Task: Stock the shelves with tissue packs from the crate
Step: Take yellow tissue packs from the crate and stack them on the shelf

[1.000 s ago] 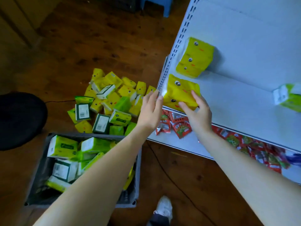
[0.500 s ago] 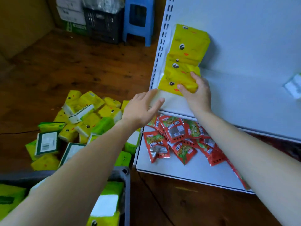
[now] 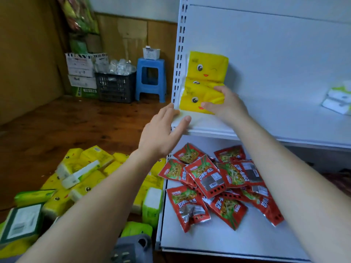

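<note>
1. Your right hand [image 3: 226,107] held the front yellow tissue pack [image 3: 197,100], with the thumb lying across its lower face and the fingers curled over its right end.
2. Your left hand [image 3: 161,133] was spread wide and held nothing. Its fingers were straight and reached the front left corner of the shelf [image 3: 266,118], just beside that pack. I cannot tell whether the fingertips touched the shelf edge.
3. The front yellow tissue pack stood on the shelf at its far left, hard against the slotted upright [image 3: 179,54]. A second yellow pack [image 3: 208,66] with a winking face stood right behind it, against the white back panel.
4. Far along the same shelf to the right lay blurred white-and-green packs [image 3: 338,99], well apart from your hands.
5. On the lower shelf [image 3: 228,238] beneath your arms lay a loose heap of red snack sachets [image 3: 209,179].
6. Left of the shelving, loose tissue packs [image 3: 85,173] in yellow and green were piled on the wooden floor [image 3: 76,120]. One corner of the grey crate [image 3: 131,249] showed at the bottom edge, under your left forearm.
7. By the back wall stood a blue stool [image 3: 151,78] carrying a small white basket [image 3: 151,53]. A black crate [image 3: 115,87] and stacked cardboard boxes [image 3: 81,71] stood to its left.
</note>
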